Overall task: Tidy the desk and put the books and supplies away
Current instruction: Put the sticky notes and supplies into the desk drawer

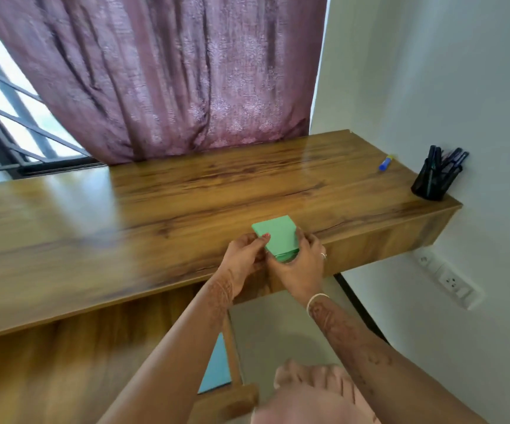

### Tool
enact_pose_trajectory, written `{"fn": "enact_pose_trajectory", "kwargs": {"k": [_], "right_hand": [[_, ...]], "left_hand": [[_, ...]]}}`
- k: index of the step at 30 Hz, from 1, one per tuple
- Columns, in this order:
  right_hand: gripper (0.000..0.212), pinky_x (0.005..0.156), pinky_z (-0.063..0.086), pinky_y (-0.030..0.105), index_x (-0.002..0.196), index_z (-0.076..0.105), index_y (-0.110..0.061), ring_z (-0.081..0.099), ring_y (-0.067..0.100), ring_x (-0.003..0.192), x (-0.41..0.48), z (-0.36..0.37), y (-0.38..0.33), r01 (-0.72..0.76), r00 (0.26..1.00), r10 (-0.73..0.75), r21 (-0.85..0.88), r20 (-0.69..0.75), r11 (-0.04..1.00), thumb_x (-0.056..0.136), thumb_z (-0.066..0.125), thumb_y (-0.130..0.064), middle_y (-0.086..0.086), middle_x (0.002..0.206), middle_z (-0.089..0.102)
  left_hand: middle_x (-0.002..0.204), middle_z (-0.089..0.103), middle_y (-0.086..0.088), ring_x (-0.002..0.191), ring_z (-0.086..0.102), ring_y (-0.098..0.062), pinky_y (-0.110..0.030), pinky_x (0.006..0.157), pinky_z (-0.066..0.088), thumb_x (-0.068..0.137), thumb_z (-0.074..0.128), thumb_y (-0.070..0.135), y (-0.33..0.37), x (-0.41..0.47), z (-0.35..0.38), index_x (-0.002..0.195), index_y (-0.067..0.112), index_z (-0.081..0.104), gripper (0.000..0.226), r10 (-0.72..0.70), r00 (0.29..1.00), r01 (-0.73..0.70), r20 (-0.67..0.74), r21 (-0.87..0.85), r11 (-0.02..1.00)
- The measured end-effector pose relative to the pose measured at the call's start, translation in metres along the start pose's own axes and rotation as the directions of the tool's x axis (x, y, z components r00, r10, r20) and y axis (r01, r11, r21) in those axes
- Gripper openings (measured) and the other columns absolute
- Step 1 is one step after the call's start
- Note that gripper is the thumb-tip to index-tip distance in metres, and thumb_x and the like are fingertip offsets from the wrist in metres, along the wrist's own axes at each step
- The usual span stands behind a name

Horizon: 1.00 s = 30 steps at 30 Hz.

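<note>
A green pad of paper [278,234] is held over the front edge of the wooden desk [155,203]. My left hand [244,255] pinches its left side, thumb on top. My right hand [302,264] grips its lower right corner from below, a ring on one finger. The pad's near end is hidden behind my fingers. A blue glue stick [386,163] lies at the desk's far right. A black mesh holder [434,179] with several pens stands at the right end.
A mauve curtain [171,75] hangs behind the desk, with a barred window [11,117] at left. A white wall with sockets [452,283] closes the right side. Below the desk, a light-blue item [217,368] shows beside a wooden frame.
</note>
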State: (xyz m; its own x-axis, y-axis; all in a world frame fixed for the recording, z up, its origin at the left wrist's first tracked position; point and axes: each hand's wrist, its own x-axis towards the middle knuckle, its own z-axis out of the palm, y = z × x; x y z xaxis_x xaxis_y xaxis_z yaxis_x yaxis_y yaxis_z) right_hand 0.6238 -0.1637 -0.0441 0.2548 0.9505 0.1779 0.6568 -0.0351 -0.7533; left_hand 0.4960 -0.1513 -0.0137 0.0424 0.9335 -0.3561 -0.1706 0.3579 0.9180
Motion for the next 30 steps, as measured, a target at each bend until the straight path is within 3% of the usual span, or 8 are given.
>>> {"fn": "enact_pose_trajectory", "kwargs": {"k": [6,10,14,19,21,24,27,30], "right_hand": [[0.090,0.109,0.032,0.031,0.143,0.044,-0.010,0.032,0.023,0.132,-0.087,0.029,-0.034,0.122,0.972,-0.129,0.045,0.196,0.991,0.072,0.074,-0.055,0.007,0.140,0.039],[0.057,0.105,0.042,0.030,0.128,0.063,-0.014,0.046,0.015,0.125,-0.136,0.039,-0.039,0.076,0.946,-0.129,0.185,0.298,0.980,0.082,0.068,-0.049,-0.003,0.129,0.052],[0.028,0.103,0.034,0.026,0.105,0.073,-0.020,0.042,0.009,0.122,-0.171,0.047,-0.034,0.139,0.901,-0.175,0.119,0.396,0.983,0.090,0.062,-0.042,-0.009,0.123,0.055],[0.025,0.101,0.034,0.028,0.115,0.067,-0.020,0.038,0.016,0.128,-0.187,0.056,-0.019,0.218,0.943,-0.183,-0.098,0.277,0.971,0.097,0.051,-0.025,-0.003,0.134,0.050],[0.029,0.100,0.038,0.030,0.125,0.058,-0.020,0.043,0.019,0.125,-0.193,0.056,-0.010,0.141,0.966,-0.111,-0.118,0.232,0.983,0.099,0.047,-0.021,0.000,0.133,0.052],[0.032,0.094,0.046,0.035,0.131,0.051,-0.018,0.055,0.022,0.114,-0.198,0.056,-0.002,-0.107,0.948,0.110,-0.024,0.299,0.994,0.102,0.039,-0.026,0.001,0.125,0.059],[0.030,0.084,0.050,0.037,0.119,0.057,-0.018,0.061,0.023,0.098,-0.196,0.059,0.000,-0.113,0.937,0.115,-0.025,0.330,0.993,0.103,0.033,-0.028,0.003,0.107,0.065],[0.030,0.082,0.050,0.035,0.116,0.057,-0.017,0.061,0.022,0.094,-0.195,0.060,0.003,-0.099,0.939,0.105,-0.034,0.329,0.995,0.104,0.032,-0.028,0.003,0.103,0.065]], "left_hand": [[0.100,0.073,-0.013,0.085,0.072,-0.023,-0.030,0.067,0.061,0.091,0.064,0.002,-0.022,-0.075,-0.091,0.120,-0.002,0.059,0.030,-0.003,0.997,0.001,-0.077,-0.025,1.000],[0.098,0.074,-0.012,0.080,0.072,-0.023,-0.030,0.063,0.061,0.095,0.057,0.001,-0.043,-0.118,-0.138,0.122,0.001,0.060,0.027,-0.060,0.990,0.064,-0.131,0.031,0.997],[0.105,0.068,-0.012,0.076,0.067,-0.019,-0.025,0.052,0.059,0.099,0.049,0.000,-0.072,-0.151,-0.162,0.117,0.005,0.057,0.020,-0.118,0.975,0.134,-0.190,0.070,0.989],[0.114,0.066,-0.013,0.094,0.069,-0.025,-0.033,0.065,0.062,0.096,0.052,-0.003,-0.109,-0.151,-0.177,0.129,-0.001,0.052,0.033,-0.218,0.945,0.254,-0.245,0.126,0.959],[0.115,0.066,-0.011,0.097,0.068,-0.024,-0.038,0.077,0.061,0.095,0.054,-0.004,-0.113,-0.143,-0.177,0.130,0.000,0.051,0.035,-0.233,0.941,0.286,-0.244,0.209,0.935],[0.124,0.065,-0.012,0.107,0.065,-0.024,-0.041,0.094,0.055,0.093,0.055,-0.004,-0.118,-0.130,-0.171,0.131,0.002,0.052,0.038,-0.230,0.942,0.305,-0.243,0.340,0.890],[0.120,0.065,-0.010,0.107,0.063,-0.023,-0.034,0.090,0.054,0.093,0.055,-0.002,-0.126,-0.120,-0.166,0.125,0.003,0.056,0.033,-0.193,0.944,0.306,-0.268,0.489,0.817],[0.110,0.067,-0.011,0.100,0.064,-0.023,-0.035,0.088,0.056,0.092,0.056,0.003,-0.133,-0.112,-0.161,0.119,0.003,0.060,0.027,-0.146,0.943,0.311,-0.299,0.637,0.705]]}}
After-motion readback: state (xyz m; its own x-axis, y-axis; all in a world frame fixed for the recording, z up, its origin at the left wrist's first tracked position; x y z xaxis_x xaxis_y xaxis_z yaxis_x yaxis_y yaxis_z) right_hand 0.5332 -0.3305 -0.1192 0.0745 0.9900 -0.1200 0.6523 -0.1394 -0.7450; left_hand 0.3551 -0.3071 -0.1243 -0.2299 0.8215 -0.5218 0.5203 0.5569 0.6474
